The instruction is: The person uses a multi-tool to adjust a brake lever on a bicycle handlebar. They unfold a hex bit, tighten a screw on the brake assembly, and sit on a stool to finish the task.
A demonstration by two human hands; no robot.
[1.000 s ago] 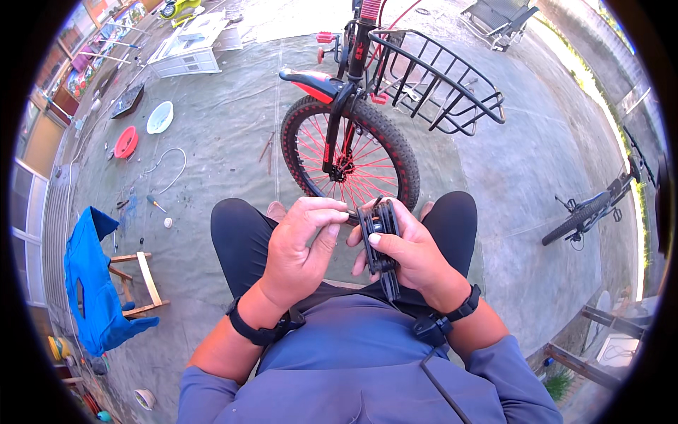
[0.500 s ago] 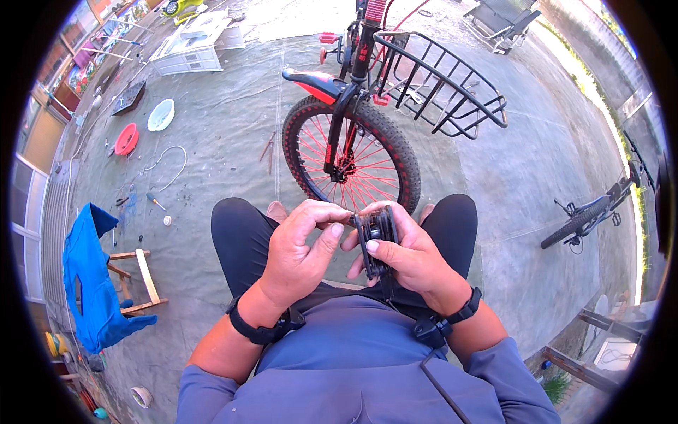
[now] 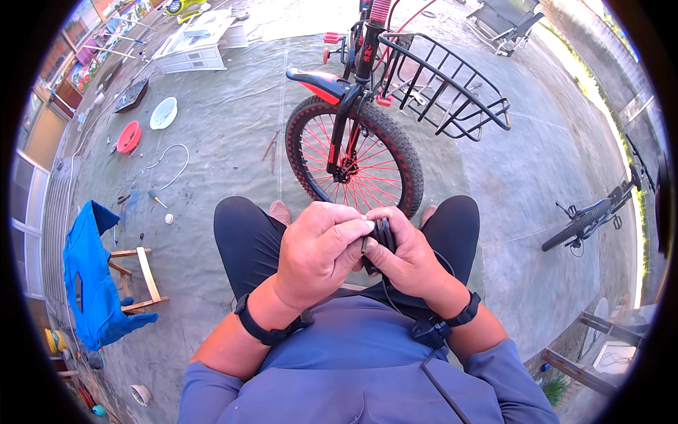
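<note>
Above my lap, between my knees, my right hand [image 3: 404, 256] is closed around a small black part [image 3: 382, 233]. Its kind is hard to tell, as my fingers cover most of it; a frame-like edge shows. Close against it, my left hand [image 3: 326, 244] pinches at the part's left side with thumb and forefinger. A thin black cord [image 3: 388, 291] hangs below the part. Just beyond my hands stands a bicycle's front wheel [image 3: 353, 157], with a knobbly black tire and red spokes. Above the wheel are a red and black mudguard [image 3: 319, 83] and a black wire basket [image 3: 448, 88].
A blue cloth [image 3: 92, 279] drapes over a wooden frame [image 3: 147, 275] at left. Beyond are a screwdriver [image 3: 157, 199], a red basin [image 3: 128, 137], a white basin [image 3: 164, 113] and a white cabinet [image 3: 194, 60]. Another bicycle [image 3: 586, 215] lies at right; a folding chair [image 3: 503, 25] stands far right.
My left hand has come right, onto the black part. The part has turned in my right hand, so its wide framed side no longer shows.
</note>
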